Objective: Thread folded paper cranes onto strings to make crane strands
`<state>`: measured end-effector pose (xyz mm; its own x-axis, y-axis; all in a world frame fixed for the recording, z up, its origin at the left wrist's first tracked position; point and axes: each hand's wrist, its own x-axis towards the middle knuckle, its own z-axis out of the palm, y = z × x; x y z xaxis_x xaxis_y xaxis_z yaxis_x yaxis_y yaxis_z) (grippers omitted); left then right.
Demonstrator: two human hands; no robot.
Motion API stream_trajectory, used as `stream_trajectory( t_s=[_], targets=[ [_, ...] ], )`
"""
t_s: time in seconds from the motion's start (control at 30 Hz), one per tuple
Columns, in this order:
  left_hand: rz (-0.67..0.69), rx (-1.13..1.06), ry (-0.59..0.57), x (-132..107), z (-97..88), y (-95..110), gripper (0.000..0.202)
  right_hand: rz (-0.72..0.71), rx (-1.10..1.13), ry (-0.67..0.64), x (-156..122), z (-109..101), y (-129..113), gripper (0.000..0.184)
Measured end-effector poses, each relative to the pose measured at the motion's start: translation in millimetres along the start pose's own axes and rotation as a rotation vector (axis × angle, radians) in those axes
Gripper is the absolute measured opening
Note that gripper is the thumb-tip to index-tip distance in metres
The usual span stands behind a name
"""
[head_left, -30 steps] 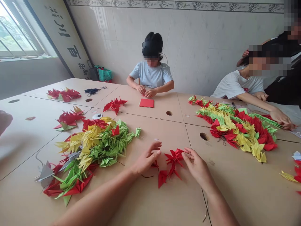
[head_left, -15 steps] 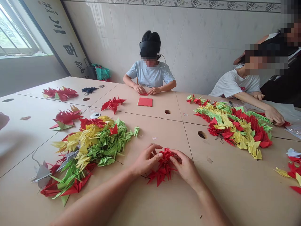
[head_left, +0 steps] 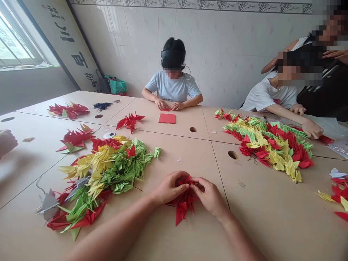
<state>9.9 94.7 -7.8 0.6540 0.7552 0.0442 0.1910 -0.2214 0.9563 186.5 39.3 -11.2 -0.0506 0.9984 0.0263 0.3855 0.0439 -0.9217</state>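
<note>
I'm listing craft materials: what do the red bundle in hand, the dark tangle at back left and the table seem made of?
Red bundle: looks like matte paper, from its sharp creases and thin, pointed flaps.
Dark tangle: probably thread or cord, given its loose strands; finish too small to tell.
Table: perhaps laminate or coated board, smooth, from its even tan surface.

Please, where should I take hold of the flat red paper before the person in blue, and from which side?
Probably pinch the red paper by its left and right edges, coming from above on the near side. It lies flat on the table, nothing touches those edges, and the co-worker's hands are beyond its far edge.
</note>
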Motion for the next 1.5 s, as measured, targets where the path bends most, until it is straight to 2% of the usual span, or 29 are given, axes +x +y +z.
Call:
stream_trajectory(
  t_s=[0.13,0.3,0.53,0.7,1.03,1.17,1.3,1.5],
  targets=[
    [-0.032,-0.216,0.038,0.7,-0.4,-4.2,0.043,-0.035,0.046,0.022,-2.0,0.2,-8.8,0.025],
    [-0.147,-0.544,-0.042,0.5,-2.3,2.0,0.048,-0.039,0.156,-0.016,-5.3,0.5,-16.6,0.025],
    [-0.305,-0.753,-0.074,-0.7,-3.4,3.5,0.049,-0.010,0.289,-0.043,-6.4,-3.3,-17.2,0.029],
    [-0.297,-0.881,-0.112,-0.4,-4.0,2.6,0.039,0.009,0.350,-0.041,-7.2,-4.5,-17.9,0.027],
    [-0.288,-1.018,-0.149,-1.8,-5.3,1.8,0.026,0.078,0.441,0.080,-3.7,-4.1,-7.4,0.025],
    [-0.300,-0.978,-0.132,-0.9,-4.1,0.5,0.029,0.081,0.392,0.039,-2.5,-3.2,-7.8,0.028],
    [-0.277,-0.909,-0.088,-0.4,-1.1,1.3,0.030,0.083,0.451,-0.045,-3.4,-1.9,-13.3,0.025],
    [-0.293,-0.835,-0.076,-0.1,0.2,7.3,0.035,0.133,0.444,-0.095,-3.9,-1.1,-14.3,0.044]
  ],
)
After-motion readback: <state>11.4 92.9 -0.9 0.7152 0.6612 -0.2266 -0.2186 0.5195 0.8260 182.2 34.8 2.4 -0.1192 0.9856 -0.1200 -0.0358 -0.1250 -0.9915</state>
